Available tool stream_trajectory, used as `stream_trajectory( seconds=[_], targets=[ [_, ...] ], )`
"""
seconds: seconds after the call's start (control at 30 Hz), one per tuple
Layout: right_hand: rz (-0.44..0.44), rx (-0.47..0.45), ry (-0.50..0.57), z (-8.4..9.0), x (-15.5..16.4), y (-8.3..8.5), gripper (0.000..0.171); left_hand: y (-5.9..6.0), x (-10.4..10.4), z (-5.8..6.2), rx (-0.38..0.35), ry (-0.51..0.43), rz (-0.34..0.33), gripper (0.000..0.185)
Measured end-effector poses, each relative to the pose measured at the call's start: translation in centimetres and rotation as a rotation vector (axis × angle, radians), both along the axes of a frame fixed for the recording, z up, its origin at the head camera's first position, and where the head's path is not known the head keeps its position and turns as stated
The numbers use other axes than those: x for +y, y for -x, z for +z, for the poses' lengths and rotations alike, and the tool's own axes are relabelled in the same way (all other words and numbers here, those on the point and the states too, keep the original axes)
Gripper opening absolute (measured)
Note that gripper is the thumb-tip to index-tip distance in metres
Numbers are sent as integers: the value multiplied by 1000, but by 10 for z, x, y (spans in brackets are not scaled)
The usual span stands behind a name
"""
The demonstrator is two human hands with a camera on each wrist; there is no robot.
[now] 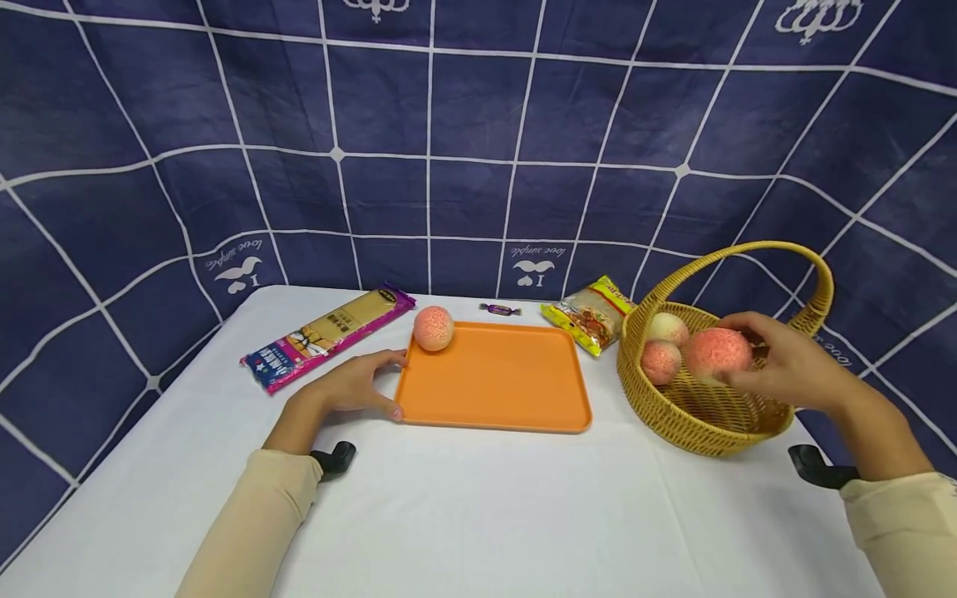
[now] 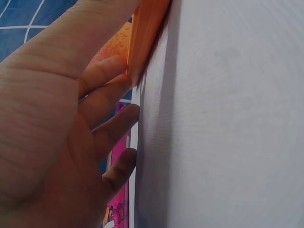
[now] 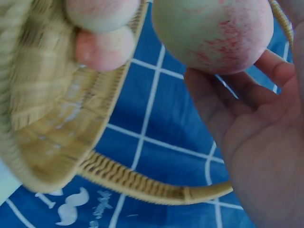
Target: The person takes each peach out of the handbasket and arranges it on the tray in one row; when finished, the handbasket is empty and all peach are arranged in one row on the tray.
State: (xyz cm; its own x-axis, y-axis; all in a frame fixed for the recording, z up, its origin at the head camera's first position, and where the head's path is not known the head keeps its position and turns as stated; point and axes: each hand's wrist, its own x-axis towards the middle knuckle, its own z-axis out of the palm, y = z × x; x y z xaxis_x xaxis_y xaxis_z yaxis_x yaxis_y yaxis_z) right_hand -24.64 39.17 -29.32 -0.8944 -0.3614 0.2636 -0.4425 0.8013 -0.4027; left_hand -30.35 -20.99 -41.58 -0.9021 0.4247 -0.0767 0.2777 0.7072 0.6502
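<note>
In the head view my right hand (image 1: pixel 785 361) grips a large pink-and-cream peach (image 1: pixel 718 357) by its sides, over the wicker basket (image 1: pixel 650 415). The right wrist view has this peach (image 3: pixel 213 35) held above the basket's opening, fingers spread around its underside. Two smaller peaches, one pink (image 1: pixel 661 362) and one paler (image 1: pixel 668 329), lie in the basket's left part. My left hand (image 1: pixel 351 384) rests at the left side of the orange tray (image 1: pixel 493 378), thumb by the near corner and fingertips at the rim, loosely extended. Another peach (image 1: pixel 434 328) sits in the tray's far left corner.
Left of the tray lies a long purple-and-blue food packet (image 1: pixel 329 336). A small purple wrapped candy (image 1: pixel 500 309) is behind the tray. A yellow food bag (image 1: pixel 593 316) lies between tray and basket. The basket's tall arched handle (image 1: pixel 748 247) rises beside my right hand.
</note>
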Motion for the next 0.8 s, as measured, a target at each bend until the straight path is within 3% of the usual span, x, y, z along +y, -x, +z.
stream_trajectory(
  seconds=[0.23,0.43,0.6,0.8],
  targets=[
    [24,94,59,14,-33,-10,73,-1,0,2,-11,12,13,97],
    [128,112,84,19,-70,-9,78,-1,0,-1,-13,11,5,97],
    [262,104,120,17,-102,6,75,0,-1,-3,9,12,-5,95],
    [362,14,215,4,-139,41,68,-1,0,-2,23,-9,-22,93]
  ],
)
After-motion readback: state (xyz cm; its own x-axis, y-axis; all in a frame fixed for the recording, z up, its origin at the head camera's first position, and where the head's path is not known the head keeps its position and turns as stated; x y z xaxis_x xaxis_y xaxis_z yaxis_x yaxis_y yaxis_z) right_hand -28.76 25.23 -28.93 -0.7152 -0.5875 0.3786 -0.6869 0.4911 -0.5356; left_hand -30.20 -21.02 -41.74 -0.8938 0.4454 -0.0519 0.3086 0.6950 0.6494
